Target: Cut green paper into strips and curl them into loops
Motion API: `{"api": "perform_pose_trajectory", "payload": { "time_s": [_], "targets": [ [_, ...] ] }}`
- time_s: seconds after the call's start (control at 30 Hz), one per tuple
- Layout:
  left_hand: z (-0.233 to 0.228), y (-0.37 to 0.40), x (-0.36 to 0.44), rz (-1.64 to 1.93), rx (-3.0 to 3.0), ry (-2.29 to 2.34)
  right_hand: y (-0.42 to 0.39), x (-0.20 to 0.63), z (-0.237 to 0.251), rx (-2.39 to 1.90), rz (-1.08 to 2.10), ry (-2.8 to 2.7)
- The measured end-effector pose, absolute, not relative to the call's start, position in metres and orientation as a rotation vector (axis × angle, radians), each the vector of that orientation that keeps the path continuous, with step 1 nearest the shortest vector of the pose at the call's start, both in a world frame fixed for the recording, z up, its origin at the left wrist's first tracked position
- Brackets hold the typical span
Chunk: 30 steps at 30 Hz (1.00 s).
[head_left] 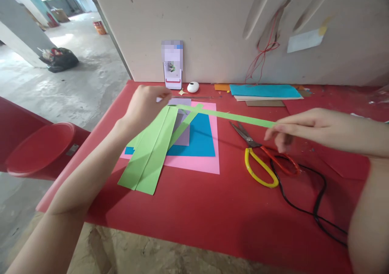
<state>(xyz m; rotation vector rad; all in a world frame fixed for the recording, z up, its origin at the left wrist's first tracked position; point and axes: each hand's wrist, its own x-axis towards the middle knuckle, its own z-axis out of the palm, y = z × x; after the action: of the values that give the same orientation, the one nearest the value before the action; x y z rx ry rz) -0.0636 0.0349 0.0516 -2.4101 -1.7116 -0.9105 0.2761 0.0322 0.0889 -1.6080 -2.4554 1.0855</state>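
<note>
A narrow light-green paper strip [234,116] stretches almost straight across the table between my two hands. My right hand [299,129] pinches its right end between thumb and fingers. At the other end, my left hand [150,98] is closed with its fingertips at the strip, though the exact grip is partly hidden. Below my left hand lie wider green paper pieces [148,156] and another thin green strip [184,129]. They rest over lilac, blue [202,138] and pink paper [191,166]. Scissors [249,141] with one yellow and one red handle lie open near my right hand.
A phone [173,67] leans on the wall behind a small white rounded object [193,87]. Blue sheets [264,90] lie along the back of the red table [194,209]. A black cord [319,201] curls at right. A red bucket [42,148] stands left.
</note>
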Motion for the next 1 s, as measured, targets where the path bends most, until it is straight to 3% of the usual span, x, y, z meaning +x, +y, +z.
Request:
{"api": "perform_pose_trajectory", "payload": {
  "time_s": [0.13,0.3,0.5,0.77,1.0],
  "targets": [
    [0.050,0.006,-0.021,-0.925,-2.666,-1.223,0.024,0.244,0.083,-1.450,1.404,-2.484],
    [0.045,-0.017,0.000,-0.830,-2.959,-0.999,0.020,0.235,0.078,-1.350,1.423,-2.495],
    [0.051,-0.018,0.000,-0.990,-3.016,-1.235,0.017,0.241,0.086,-1.370,0.976,-2.128],
    [0.064,-0.019,0.005,-1.610,-3.318,-1.896,0.012,0.220,0.077,-0.952,1.024,-1.624],
    [0.063,-0.019,0.004,-1.621,-3.429,-1.968,0.016,0.219,0.073,-0.913,1.110,-1.564]
  ]
}}
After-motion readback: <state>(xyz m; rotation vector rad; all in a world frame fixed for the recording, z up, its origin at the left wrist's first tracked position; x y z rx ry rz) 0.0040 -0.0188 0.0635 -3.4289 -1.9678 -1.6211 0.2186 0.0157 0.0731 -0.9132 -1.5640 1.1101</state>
